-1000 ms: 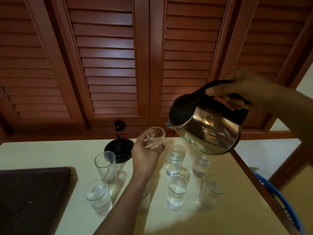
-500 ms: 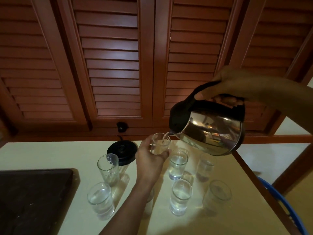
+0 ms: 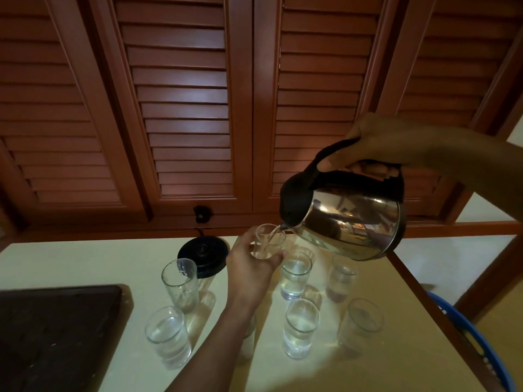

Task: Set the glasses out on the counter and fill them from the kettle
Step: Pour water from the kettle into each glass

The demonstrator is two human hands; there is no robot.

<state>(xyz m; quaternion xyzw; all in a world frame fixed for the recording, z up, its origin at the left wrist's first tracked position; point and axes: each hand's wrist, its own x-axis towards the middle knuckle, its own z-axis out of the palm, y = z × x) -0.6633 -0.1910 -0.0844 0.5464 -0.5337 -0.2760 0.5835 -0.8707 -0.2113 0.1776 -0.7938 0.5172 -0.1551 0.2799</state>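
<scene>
Two hands work above the pale table (image 3: pixel 85 258): the left hand (image 3: pixel 254 270) is curled round a small glass (image 3: pixel 267 241), holding it lifted just over the table, and the right hand (image 3: pixel 379 145) is wrapped round the black handle of the steel kettle (image 3: pixel 353 222). The kettle is tilted, its spout at the glass's rim, and a thin stream of water runs into the glass. Below stand other glasses (image 3: pixel 295 274), several holding water; a tall glass (image 3: pixel 179 281) at the left looks empty. The black kettle base (image 3: pixel 203 251) sits just behind it, near the louvred wooden doors (image 3: pixel 184 108). A dark board (image 3: pixel 56 335) lies at the table's left.
</scene>
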